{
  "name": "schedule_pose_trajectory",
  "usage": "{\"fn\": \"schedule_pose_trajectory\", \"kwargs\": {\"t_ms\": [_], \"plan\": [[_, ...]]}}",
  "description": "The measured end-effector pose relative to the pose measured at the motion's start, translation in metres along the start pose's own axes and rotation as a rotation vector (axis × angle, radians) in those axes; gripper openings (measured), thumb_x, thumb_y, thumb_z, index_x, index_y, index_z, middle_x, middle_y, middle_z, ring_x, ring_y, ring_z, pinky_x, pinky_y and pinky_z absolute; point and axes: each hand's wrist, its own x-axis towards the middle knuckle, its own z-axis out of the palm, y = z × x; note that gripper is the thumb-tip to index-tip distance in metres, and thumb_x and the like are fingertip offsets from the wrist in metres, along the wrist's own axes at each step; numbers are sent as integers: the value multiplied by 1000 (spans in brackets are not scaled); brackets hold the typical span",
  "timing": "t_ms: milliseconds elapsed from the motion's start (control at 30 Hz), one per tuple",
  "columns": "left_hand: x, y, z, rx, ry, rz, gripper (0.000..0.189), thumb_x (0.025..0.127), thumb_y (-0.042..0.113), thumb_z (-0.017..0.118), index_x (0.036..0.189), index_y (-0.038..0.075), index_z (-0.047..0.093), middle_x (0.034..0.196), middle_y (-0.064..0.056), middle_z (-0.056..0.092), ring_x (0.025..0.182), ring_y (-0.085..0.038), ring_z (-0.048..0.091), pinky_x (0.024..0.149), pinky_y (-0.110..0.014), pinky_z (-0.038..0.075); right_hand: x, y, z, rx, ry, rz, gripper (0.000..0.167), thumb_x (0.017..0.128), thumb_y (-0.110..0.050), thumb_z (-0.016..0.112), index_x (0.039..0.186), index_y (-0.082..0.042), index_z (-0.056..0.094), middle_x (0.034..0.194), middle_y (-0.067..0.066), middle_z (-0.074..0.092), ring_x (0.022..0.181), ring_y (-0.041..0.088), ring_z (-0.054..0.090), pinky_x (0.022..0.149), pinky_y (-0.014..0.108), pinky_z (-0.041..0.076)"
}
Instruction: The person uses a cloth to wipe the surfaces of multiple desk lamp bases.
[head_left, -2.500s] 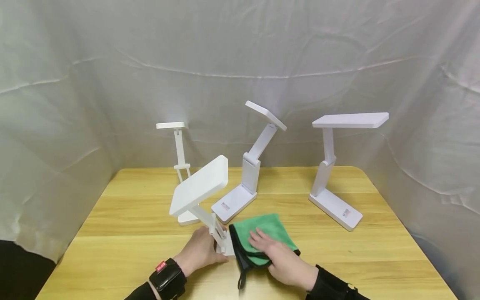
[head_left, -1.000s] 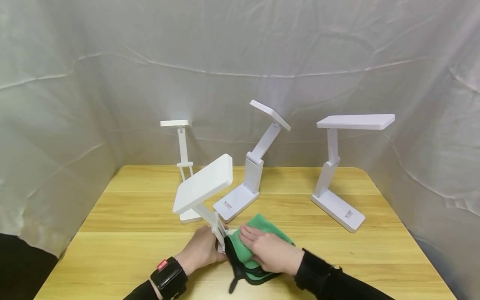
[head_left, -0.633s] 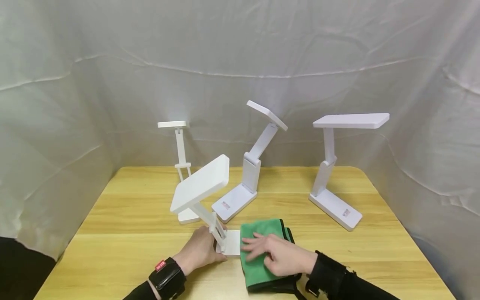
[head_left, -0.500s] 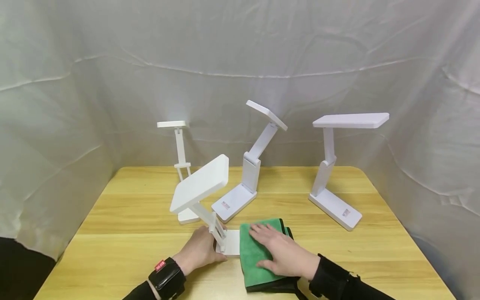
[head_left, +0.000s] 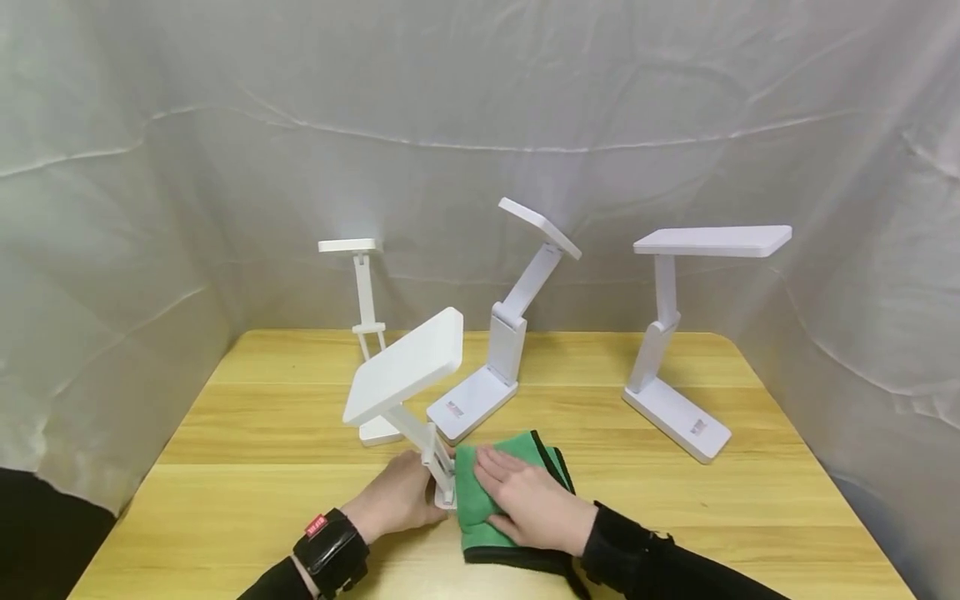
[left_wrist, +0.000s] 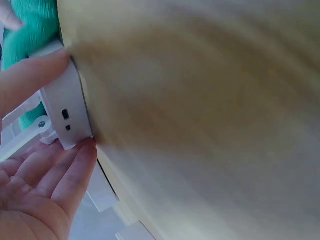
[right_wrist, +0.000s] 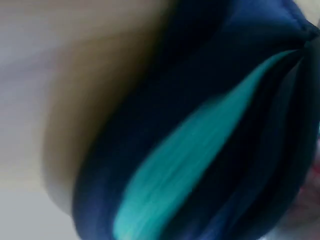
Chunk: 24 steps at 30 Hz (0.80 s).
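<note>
In the head view, a white folding desk lamp (head_left: 405,367) stands at the front of the table, its head tilted. My left hand (head_left: 397,496) grips the rear end of its base (left_wrist: 67,107), thumb on one side and fingers on the other, as the left wrist view shows. A folded green cloth (head_left: 474,521) with black edging lies over the rest of the base and hides it. My right hand (head_left: 528,507) presses flat on that cloth, fingers extended. Up close and blurred, the right wrist view shows the cloth's dark edges and a green fold (right_wrist: 175,165).
Behind stand three more white desk lamps: one at back left (head_left: 365,292), partly hidden by the held lamp, one in the middle (head_left: 506,342) and one at right (head_left: 652,358). The wooden table (head_left: 255,433) is enclosed by grey fabric (head_left: 420,75).
The cloth has been turned, its black left edge now away from the lamp. After lifting partly off it, my right hand lies flat again and has slid the cloth left over the base. My left hand keeps its grip.
</note>
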Motion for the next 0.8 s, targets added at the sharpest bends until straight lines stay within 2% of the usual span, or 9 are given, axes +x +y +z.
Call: {"fn": "schedule_pose_trajectory", "kwargs": {"t_ms": [100,200,300,433,500,600,667,733,800], "plan": [[0,-1,-3,-14,-23,9,63,63,8,90,119,4,60,115,-9,70,105,-28,68,95,-45,57,-11,7,-3,129,3,-16,58,90,-18,74,143,-6,55,153,13,51,142,25,50,112,39,48],[0,-1,-4,-2,-34,19,64,64,7,90,120,3,59,116,-9,68,108,-28,67,97,-46,56,-18,9,-3,181,24,10,57,89,-16,75,142,-7,57,151,10,53,140,23,52,110,39,50],[1,-2,-2,31,-29,38,62,66,11,90,120,5,61,115,-9,70,107,-29,68,97,-47,56,-12,3,0,86,45,61,60,91,-30,74,142,-3,56,149,15,54,139,27,53,110,40,50],[3,-2,-1,51,-7,50,56,68,14,89,118,9,65,113,-9,73,105,-29,69,95,-46,57,7,-12,2,-154,65,87,70,93,-48,68,137,5,57,142,23,58,135,32,57,111,39,49],[3,-3,0,53,6,51,53,68,13,88,116,9,66,111,-10,73,104,-30,69,94,-47,57,14,-18,3,-260,74,64,70,93,-49,66,134,7,59,138,24,62,132,31,59,109,37,51],[2,-3,1,65,18,53,52,67,12,88,114,9,65,108,-9,73,103,-31,69,93,-47,57,15,-19,3,-337,91,-18,57,95,-39,66,131,4,62,134,21,65,129,29,61,105,35,53],[2,-2,2,69,22,58,54,67,13,89,115,8,65,109,-8,72,103,-30,69,92,-47,57,10,-16,2,-295,103,-71,47,92,-27,69,130,-1,64,134,16,66,129,24,62,103,33,54],[1,-2,2,71,22,61,55,67,15,90,116,7,64,110,-8,72,104,-30,69,93,-47,57,2,-11,0,-163,104,-93,42,88,-13,71,130,-6,67,135,11,67,129,21,62,103,32,55],[1,-1,2,67,21,65,57,67,15,90,116,6,64,112,-8,71,104,-30,68,93,-47,57,-4,-7,0,-27,104,-79,46,85,-5,73,130,-10,68,137,8,66,130,19,61,102,32,55]]}}
